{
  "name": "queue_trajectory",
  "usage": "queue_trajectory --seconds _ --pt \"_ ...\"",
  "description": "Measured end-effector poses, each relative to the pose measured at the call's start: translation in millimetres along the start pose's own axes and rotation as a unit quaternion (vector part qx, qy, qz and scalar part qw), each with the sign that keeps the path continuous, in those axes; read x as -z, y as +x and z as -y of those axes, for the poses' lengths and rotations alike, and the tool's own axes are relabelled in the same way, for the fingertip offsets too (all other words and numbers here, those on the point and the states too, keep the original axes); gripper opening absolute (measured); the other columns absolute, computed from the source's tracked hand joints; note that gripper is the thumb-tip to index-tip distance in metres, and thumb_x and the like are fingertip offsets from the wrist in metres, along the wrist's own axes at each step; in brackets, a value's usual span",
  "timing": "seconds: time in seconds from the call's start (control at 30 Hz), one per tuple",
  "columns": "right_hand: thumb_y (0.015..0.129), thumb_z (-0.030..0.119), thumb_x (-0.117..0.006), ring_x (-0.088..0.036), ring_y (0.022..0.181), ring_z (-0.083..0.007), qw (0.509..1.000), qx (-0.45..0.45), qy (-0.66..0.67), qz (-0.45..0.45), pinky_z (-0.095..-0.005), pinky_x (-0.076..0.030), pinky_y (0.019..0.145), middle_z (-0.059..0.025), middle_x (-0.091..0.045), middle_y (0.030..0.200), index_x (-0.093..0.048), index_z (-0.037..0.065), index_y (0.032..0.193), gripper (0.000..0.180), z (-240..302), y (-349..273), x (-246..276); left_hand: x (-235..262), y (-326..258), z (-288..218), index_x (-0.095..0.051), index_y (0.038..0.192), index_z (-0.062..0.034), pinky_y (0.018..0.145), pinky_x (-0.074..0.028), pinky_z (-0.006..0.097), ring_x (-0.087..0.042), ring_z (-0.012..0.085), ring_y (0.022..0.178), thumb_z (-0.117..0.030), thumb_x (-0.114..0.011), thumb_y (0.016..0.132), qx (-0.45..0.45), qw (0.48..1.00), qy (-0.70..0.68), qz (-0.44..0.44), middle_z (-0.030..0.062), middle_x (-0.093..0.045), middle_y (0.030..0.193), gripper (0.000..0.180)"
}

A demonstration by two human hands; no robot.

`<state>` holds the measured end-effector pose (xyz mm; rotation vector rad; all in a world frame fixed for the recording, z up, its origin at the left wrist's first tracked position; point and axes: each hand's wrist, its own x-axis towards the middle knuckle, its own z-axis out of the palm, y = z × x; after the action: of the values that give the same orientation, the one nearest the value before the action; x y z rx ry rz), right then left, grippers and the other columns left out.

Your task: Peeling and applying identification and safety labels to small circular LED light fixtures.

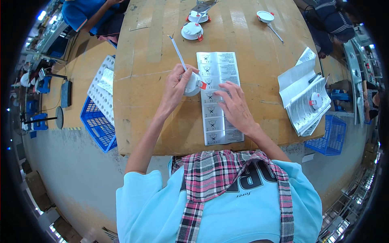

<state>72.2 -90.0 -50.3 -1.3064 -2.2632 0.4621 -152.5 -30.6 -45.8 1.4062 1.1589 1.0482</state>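
Observation:
My left hand point(175, 87) is closed around a white round downlight point(192, 86) with a red clip on its side. A white cable point(177, 50) sticks up from the downlight, its bare wire ends at the top. Beside it lies a long sheet of labels point(221, 121), printed with rows of crossed-out symbols and small text. Over the middle of that sheet is my right hand point(234, 106), its fingers apart and bent toward the labels. Nothing shows in those fingers.
Farther back on the brown table point(146, 113) sit a downlight point(192, 30) and another lamp point(266, 16) with its cable. At right, a stack of printed sheets point(298, 83) carries a downlight point(316, 100) and a dark pen point(314, 78). Blue crates point(97, 125) flank the table. Other people sit at the far corners.

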Motion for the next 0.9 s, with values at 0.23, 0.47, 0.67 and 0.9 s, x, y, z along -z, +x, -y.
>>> queue_trajectory --seconds 0.23,0.47,0.67,0.9 --pt "0.082 0.005 -0.064 -0.036 0.133 -0.0293 0.999 0.016 -0.043 0.017 -0.0467 -0.027 0.112 -0.0095 -0.046 0.133 -0.055 0.008 0.117 0.036 -30.6 -9.5 17.3 -2.3 -1.5 -0.4 -0.065 0.102 -0.0039 0.084 -0.044 0.03 -0.057 0.0156 0.094 -0.025 -0.052 0.098 -0.037 0.992 0.121 0.004 0.0063 -0.061 0.1 0.025" --pt "0.083 0.002 -0.061 -0.036 0.133 -0.0296 0.999 -0.039 -0.03 0.006 -0.0471 -0.026 0.112 -0.0092 -0.046 0.133 -0.055 0.008 0.118 0.036 -31.2 -32.0 27.3 -7.3 1.1 7.8 -0.063 0.107 -0.0009 0.094 -0.042 0.04 -0.052 0.0297 0.109 -0.019 -0.057 0.093 -0.054 0.978 0.2 -0.001 0.0139 -0.062 0.105 0.024" --pt "0.082 0.001 -0.061 -0.037 0.132 -0.0307 0.995 -0.081 -0.028 -0.053 -0.0473 -0.025 0.112 -0.0107 -0.046 0.132 -0.056 0.007 0.117 0.036 -18.5 -43.6 15.3 -32.6 -16.4 -23.5 -0.05 0.127 -0.0011 0.093 -0.045 0.037 -0.055 0.0291 0.109 -0.011 -0.058 0.091 -0.193 0.928 0.271 -0.169 0.0176 -0.051 0.122 0.037" --pt "0.08 0.001 -0.062 -0.039 0.129 -0.032 0.993 -0.09 0.015 -0.072 -0.0486 -0.026 0.11 -0.0126 -0.047 0.13 -0.057 0.006 0.115 0.036 -12.9 -43.7 15.1 -92.9 -7.8 -9.4 -0.037 0.133 0.0046 0.09 -0.047 0.038 -0.056 0.0307 0.108 -0.009 -0.067 0.083 -0.14 0.948 0.284 -0.029 0.0212 -0.05 0.12 0.06"
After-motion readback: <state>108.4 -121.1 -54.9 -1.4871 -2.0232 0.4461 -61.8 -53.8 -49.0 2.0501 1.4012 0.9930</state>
